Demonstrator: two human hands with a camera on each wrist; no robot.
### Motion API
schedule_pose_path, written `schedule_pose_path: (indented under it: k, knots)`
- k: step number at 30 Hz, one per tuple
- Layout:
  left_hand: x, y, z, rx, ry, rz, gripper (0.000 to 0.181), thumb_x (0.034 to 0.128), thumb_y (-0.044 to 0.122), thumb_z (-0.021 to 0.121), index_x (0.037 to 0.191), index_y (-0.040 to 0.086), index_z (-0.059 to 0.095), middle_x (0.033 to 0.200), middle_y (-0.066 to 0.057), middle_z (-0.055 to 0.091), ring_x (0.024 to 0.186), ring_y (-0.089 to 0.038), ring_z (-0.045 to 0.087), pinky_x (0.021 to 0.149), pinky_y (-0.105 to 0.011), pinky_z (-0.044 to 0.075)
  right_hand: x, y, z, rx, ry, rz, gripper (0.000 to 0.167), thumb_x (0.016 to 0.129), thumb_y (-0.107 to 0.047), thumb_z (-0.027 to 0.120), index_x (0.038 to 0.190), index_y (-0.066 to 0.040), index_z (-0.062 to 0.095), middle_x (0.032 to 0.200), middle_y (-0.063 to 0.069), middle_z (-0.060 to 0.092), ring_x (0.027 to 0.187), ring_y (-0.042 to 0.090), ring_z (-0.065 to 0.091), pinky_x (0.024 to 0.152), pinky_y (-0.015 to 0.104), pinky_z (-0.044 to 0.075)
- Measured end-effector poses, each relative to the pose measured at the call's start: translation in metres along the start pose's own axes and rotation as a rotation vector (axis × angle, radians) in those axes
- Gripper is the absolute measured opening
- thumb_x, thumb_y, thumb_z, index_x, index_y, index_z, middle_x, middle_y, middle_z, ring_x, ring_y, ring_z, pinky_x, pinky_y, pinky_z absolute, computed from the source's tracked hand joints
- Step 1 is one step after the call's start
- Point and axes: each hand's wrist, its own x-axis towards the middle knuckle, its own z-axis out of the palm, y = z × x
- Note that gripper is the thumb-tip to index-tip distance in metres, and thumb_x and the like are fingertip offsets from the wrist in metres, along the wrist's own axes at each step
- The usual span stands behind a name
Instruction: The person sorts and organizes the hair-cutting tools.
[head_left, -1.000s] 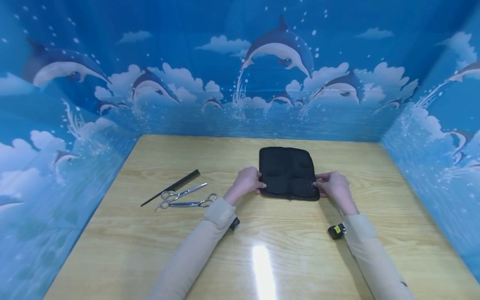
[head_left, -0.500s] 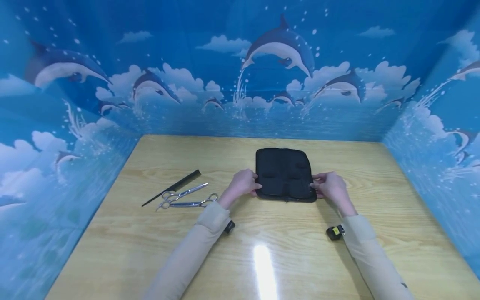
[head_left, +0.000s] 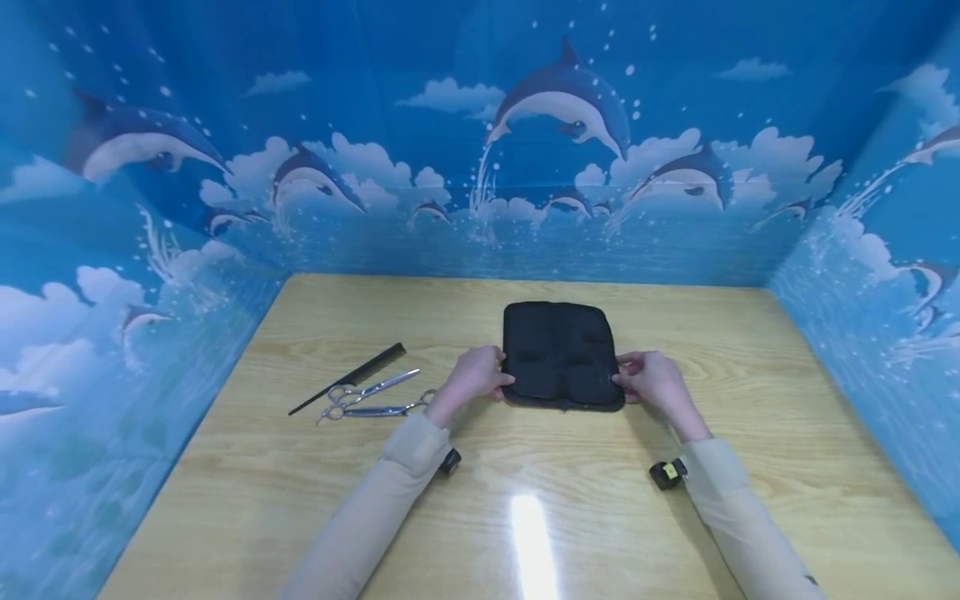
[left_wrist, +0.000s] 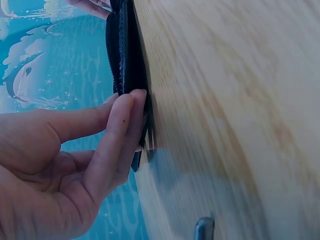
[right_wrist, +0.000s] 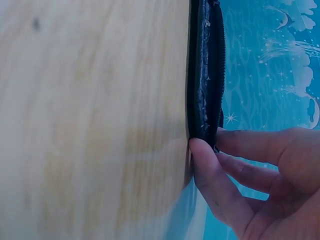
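A black zippered case (head_left: 558, 342) lies opened out flat on the wooden table, small slots showing on its inner face. My left hand (head_left: 471, 375) pinches its near left edge between thumb and fingers. At the near right edge, my right hand (head_left: 654, 385) pinches it the same way. Close up in the left wrist view, the thumb and fingers of the left hand (left_wrist: 65, 165) clasp the case's rim (left_wrist: 132, 60). The right wrist view has the zipper teeth running along the case edge (right_wrist: 202, 75), held by the right hand (right_wrist: 260, 175).
Left of the left hand lie a black pointed-tail comb (head_left: 367, 367) and two silver scissors (head_left: 386, 383), close together. The left forearm passes just beside their handles. A blue dolphin-print curtain (head_left: 525, 242) borders the table (head_left: 585, 517) at the back and sides.
Both hands have drawn the case a little to the left and slightly nearer. Their hold on its edges is the same. The head view has shifted slightly.
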Motion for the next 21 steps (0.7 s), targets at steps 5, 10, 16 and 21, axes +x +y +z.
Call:
schedule_pose_path:
  k: [5,10,16,21]
  knots:
    - [-0.003,-0.003,-0.001,-0.02,0.002,-0.008,0.057,0.0945,0.021,0.073,0.143,-0.002,0.053,0.064,0.001,0.068,0.061,-0.013,0.072,0.107,-0.036,0.047,-0.001,-0.003,0.001,-0.016,-0.026,-0.005,0.049,0.094,-0.004,0.07,0.137,0.012,0.054,0.113,0.029,0.067,0.065,0.011,0.069,0.061,0.028,0.061]
    - [-0.007,-0.006,-0.003,-0.033,-0.005,-0.005,0.056,0.0944,0.019,0.073,0.142,-0.003,0.054,0.067,-0.001,0.07,0.06,-0.012,0.071,0.099,-0.034,0.053,-0.004,-0.007,0.003,-0.039,-0.038,-0.01,0.05,0.094,-0.006,0.071,0.137,0.012,0.054,0.112,0.027,0.067,0.062,0.01,0.069,0.06,0.027,0.06]
    - [-0.013,-0.01,-0.006,-0.031,-0.017,-0.017,0.053,0.0943,0.017,0.073,0.139,-0.004,0.056,0.065,0.001,0.068,0.054,-0.008,0.067,0.09,-0.031,0.056,-0.007,-0.008,0.007,-0.058,-0.028,-0.051,0.048,0.092,-0.005,0.072,0.133,0.012,0.057,0.106,0.024,0.069,0.059,0.01,0.068,0.057,0.027,0.06]
    - [-0.014,-0.015,-0.004,-0.081,-0.015,-0.045,0.055,0.0937,0.018,0.074,0.141,-0.001,0.056,0.065,0.0,0.069,0.058,-0.011,0.07,0.092,-0.034,0.055,-0.009,-0.01,0.009,-0.059,-0.028,-0.064,0.047,0.091,-0.004,0.072,0.133,0.013,0.057,0.103,0.023,0.068,0.058,0.009,0.067,0.056,0.027,0.059]
